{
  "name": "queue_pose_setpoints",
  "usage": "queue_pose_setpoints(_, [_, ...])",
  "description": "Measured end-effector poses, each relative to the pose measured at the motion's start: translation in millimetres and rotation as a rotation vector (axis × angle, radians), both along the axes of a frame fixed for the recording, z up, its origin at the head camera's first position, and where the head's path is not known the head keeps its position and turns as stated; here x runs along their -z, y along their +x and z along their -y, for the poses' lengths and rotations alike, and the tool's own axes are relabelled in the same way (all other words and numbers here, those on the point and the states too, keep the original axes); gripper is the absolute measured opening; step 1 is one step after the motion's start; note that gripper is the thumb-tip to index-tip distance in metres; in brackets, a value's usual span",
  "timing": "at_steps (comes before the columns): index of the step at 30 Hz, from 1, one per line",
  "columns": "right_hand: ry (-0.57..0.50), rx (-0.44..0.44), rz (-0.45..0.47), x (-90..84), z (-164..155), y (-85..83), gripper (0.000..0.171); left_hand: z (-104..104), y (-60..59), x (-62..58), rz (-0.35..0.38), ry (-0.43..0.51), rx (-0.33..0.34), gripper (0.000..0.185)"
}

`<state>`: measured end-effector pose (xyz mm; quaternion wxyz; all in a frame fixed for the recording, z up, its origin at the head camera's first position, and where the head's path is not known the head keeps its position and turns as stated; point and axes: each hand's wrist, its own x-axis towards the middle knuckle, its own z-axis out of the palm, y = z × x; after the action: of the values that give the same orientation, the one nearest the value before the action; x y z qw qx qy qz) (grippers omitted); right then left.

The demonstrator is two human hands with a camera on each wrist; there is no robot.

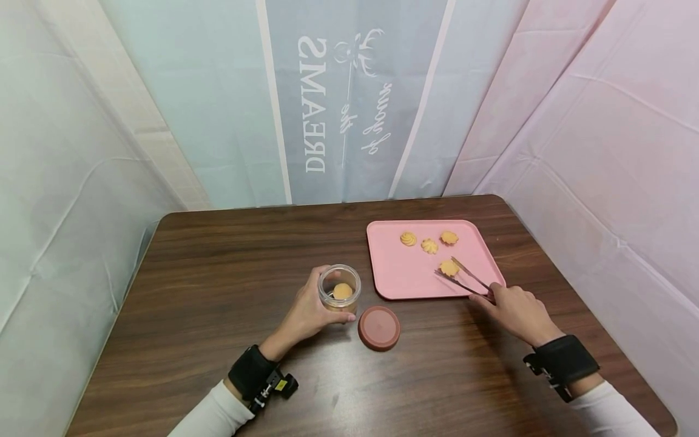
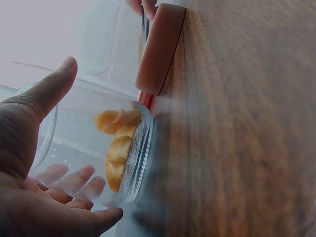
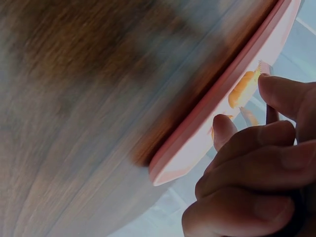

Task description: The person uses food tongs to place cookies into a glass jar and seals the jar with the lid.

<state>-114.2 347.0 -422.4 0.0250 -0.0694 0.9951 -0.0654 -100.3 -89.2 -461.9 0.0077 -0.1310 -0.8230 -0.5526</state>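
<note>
My left hand (image 1: 310,312) grips a clear glass jar (image 1: 355,298) without its lid, thumb on one side and fingers round the other. Several golden piped cookies (image 2: 118,153) lie at the bottom of the jar. Over the pink tray (image 1: 398,273), my right hand (image 1: 519,312) holds metal tongs (image 1: 464,286). The tong tips stand on either side of a round, scalloped cookie (image 1: 449,267) near the tray's front edge. Behind it on the tray lie a swirled cookie (image 1: 408,238), a flower-shaped one (image 1: 429,246) and another scalloped cookie (image 1: 449,237).
A reddish-brown round lid (image 1: 379,328) lies flat on the dark wooden table (image 1: 235,261), just right of the jar and in front of the tray. Hanging cloth (image 1: 229,121) closes in the back and both sides of the table.
</note>
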Motion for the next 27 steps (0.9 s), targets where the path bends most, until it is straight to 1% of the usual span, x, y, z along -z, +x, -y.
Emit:
queue_pose_setpoints(9, [-0.014, 0.011, 0.029, 5.2, -4, -2.0, 0.052, 0, -0.4, -0.3, 0.005, -0.002, -0.002, 0.104])
queue_pose_setpoints(19, [-0.007, -0.001, 0.027, 9.8, -6, -2.8, 0.050, -1, 0.2, -1.0, -0.001, 0.000, -0.001, 0.103])
queue_pose_setpoints(27, [-0.010, -0.004, 0.037, 11.1, -5, -2.4, 0.045, -1, 0.3, -1.2, 0.008, 0.001, -0.001, 0.104])
